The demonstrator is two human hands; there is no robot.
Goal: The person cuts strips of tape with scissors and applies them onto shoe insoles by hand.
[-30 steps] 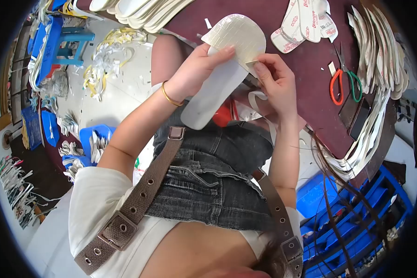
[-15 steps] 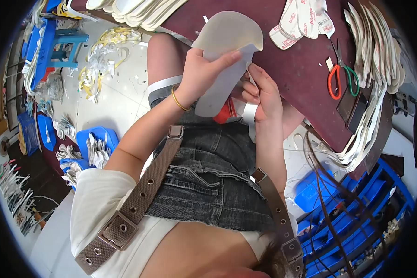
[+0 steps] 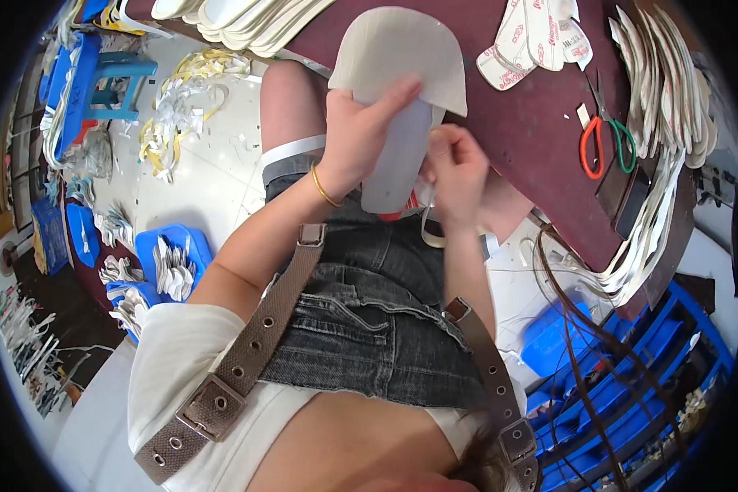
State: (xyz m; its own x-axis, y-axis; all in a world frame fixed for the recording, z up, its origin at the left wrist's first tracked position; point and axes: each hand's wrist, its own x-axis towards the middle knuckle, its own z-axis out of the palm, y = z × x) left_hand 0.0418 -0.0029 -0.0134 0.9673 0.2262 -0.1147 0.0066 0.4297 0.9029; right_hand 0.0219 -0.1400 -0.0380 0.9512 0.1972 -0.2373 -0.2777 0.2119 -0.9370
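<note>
My left hand (image 3: pixel 365 131) grips a pale insole-shaped piece at its middle, thumb on top. Its wide cream end (image 3: pixel 398 49) points away from me over the table edge, and its narrower grey-white part (image 3: pixel 400 160) hangs down toward my lap. Just right of the piece, my right hand (image 3: pixel 459 168) is closed with fingers bent together. What its fingers pinch is too small to make out. A thin pale strip (image 3: pixel 432 234) hangs below that hand. Something red (image 3: pixel 392 216) shows under the narrow end.
On the maroon table (image 3: pixel 517 135) are printed insoles (image 3: pixel 537 37), scissors with red and green handles (image 3: pixel 603 139), and a long stack of pieces (image 3: pixel 668 90). More pale pieces (image 3: pixel 246 25) lie at upper left. Blue bins (image 3: pixel 172 258) and a blue rack (image 3: pixel 640 394) stand lower down.
The insole piece has turned so its narrow part hangs more upright. My right hand has come in toward the piece, lower than a second ago, and its fingers have curled.
</note>
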